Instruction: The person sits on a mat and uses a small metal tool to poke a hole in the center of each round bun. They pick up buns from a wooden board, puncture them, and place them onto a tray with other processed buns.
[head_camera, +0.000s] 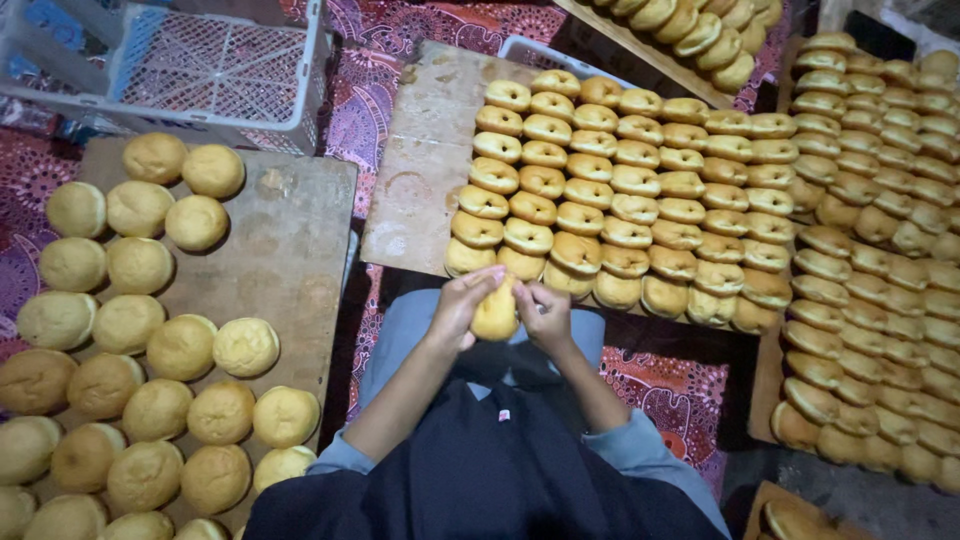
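Golden-brown and soft-looking, the round bun (496, 312) sits upright between my two hands, just above my lap at the middle of the view. My left hand (463, 303) wraps its fingers around the bun's side at nine o'clock, closed on it. My right hand (543, 312) presses in from three o'clock, fingertips touching the bun; the light is dim, so I cannot tell exactly how the thumb lies.

At twelve o'clock from my hands lies a bare wooden board (425, 150) packed with overlapping rows of glazed brown buns (620, 195), the nearest row just beside my knuckles. At nine o'clock a second wooden board (290, 230) carries paler round buns (150, 345) set flat and slightly apart. At three o'clock more stacked brown buns (870, 260) fill another board. A grey plastic crate (210, 65) stands at eleven o'clock, on a purple patterned cloth (665, 385).
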